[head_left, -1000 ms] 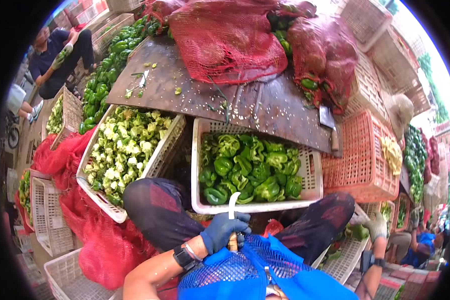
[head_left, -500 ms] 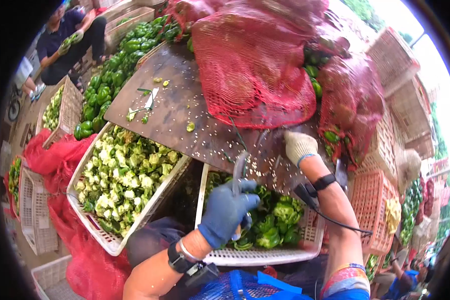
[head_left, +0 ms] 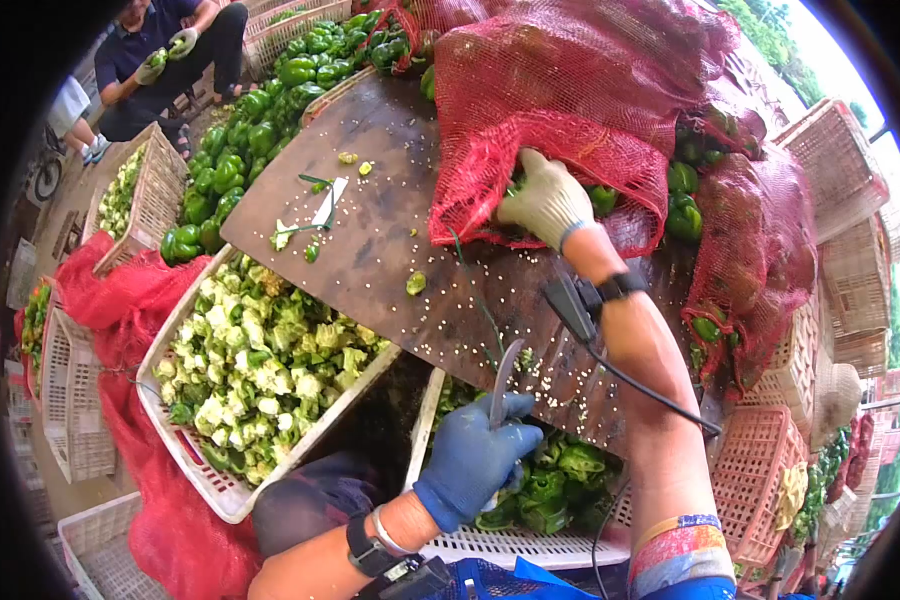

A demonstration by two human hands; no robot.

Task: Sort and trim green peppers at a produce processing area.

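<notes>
The left hand (head_left: 475, 465), in a blue glove, was low in the view over a white crate (head_left: 510, 548) of cut green pieces, its fingers (head_left: 513, 410) clenched round the handle of a knife (head_left: 503, 372) whose curved blade pointed up toward the edge of the tabletop (head_left: 390, 230). The right hand (head_left: 548, 200), in a pale knit glove, reached across the seed-strewn board to the mouth of a red mesh sack (head_left: 570, 90) lying on it. Its fingers were tucked in under the mesh, so I could not tell whether they were released or grasping anything. A green pepper (head_left: 602, 198) showed through the netting just beside that hand, with more packed deeper in the sack to the right. A pepper like this is probably light and hollow, firm but easy to bruise, and smooth enough to slip in a glove, so it would be best cupped round its broad shoulders rather than pinched at the stalk. The mesh looked soft and apt to snag, likely to drag on whatever came out through it. The knife seemed stiff and sharp, safe only by its handle, as it was held. To the left a second crate (head_left: 185, 455) held pale cores and trimmings, touching the board's near edge. A few scraps (head_left: 315, 215) lay on the board well apart from both hands. Beyond it ran a heap of whole peppers (head_left: 260, 130), and another person (head_left: 170, 45) sat at the far left, handling one with gloved hands.
</notes>
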